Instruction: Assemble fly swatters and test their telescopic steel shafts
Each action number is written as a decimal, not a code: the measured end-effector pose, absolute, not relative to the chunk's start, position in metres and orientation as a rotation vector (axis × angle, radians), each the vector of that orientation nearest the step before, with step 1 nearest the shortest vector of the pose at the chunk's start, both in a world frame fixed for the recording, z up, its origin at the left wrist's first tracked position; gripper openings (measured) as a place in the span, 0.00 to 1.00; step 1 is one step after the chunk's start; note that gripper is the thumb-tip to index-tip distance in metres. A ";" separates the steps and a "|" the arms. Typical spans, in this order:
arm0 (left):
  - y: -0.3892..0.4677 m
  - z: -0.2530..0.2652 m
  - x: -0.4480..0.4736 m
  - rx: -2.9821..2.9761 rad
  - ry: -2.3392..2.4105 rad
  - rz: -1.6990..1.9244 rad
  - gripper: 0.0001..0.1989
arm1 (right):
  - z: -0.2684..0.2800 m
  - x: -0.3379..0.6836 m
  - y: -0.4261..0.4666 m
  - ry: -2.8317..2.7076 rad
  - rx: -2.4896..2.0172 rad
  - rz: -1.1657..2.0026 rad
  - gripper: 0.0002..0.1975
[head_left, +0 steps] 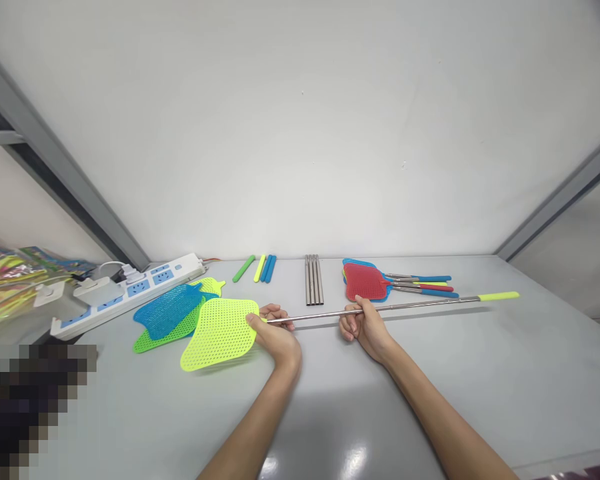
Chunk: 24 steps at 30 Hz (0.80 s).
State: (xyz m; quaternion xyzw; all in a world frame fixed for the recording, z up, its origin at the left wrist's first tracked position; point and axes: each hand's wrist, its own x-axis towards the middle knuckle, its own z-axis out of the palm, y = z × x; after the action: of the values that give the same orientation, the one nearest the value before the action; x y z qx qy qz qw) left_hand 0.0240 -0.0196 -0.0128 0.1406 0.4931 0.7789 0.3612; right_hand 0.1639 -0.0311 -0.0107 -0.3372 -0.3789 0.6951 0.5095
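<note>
A yellow fly swatter (223,335) with an extended metal rod and a yellow grip spans the space between and beyond my hands. My left hand (277,337) is closed on it where the perforated head meets the rod, thumb on the head's edge. Farther right, my right hand (364,327) pinches the rod near its middle. Beneath and behind the yellow head lie loose heads, with a blue one (167,311) over a green one (155,342). Just beyond my right hand rests a pile of assembled swatters, a red one (365,280) on top.
Several metal rods (314,280) lie side by side at the back. Left of them are a green grip (244,269), a yellow grip (259,269) and blue grips (269,269). A white power strip (150,283) with plugged-in adapters stands at left, beside plastic-wrapped items (10,280).
</note>
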 end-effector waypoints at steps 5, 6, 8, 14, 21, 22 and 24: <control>-0.022 -0.012 0.025 0.358 1.267 1.997 0.21 | -0.012 0.163 -0.032 -0.907 -0.788 1.688 0.25; -0.022 -0.012 0.025 0.358 1.263 1.998 0.21 | -0.013 0.163 -0.032 -0.904 -0.783 1.693 0.24; -0.023 -0.011 0.026 0.360 1.258 1.997 0.21 | -0.013 0.162 -0.032 -0.902 -0.775 1.699 0.24; -0.024 -0.011 0.028 0.367 1.256 2.000 0.22 | -0.010 0.160 -0.033 -0.918 -0.792 1.712 0.24; -0.024 -0.011 0.030 0.345 1.206 1.996 0.21 | -0.010 0.162 -0.034 -0.923 -0.796 1.725 0.24; -0.024 -0.011 0.030 0.341 1.200 1.992 0.21 | -0.011 0.163 -0.033 -0.922 -0.788 1.732 0.24; -0.023 -0.012 0.032 0.344 1.189 1.978 0.21 | -0.013 0.165 -0.032 -0.914 -0.771 1.741 0.24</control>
State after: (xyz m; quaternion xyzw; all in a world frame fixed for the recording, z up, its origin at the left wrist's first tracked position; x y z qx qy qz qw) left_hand 0.0316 -0.0233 -0.0121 0.1357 0.4684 0.7795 0.3932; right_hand 0.1648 -0.0320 -0.0133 -0.3177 -0.3769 0.7174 0.4923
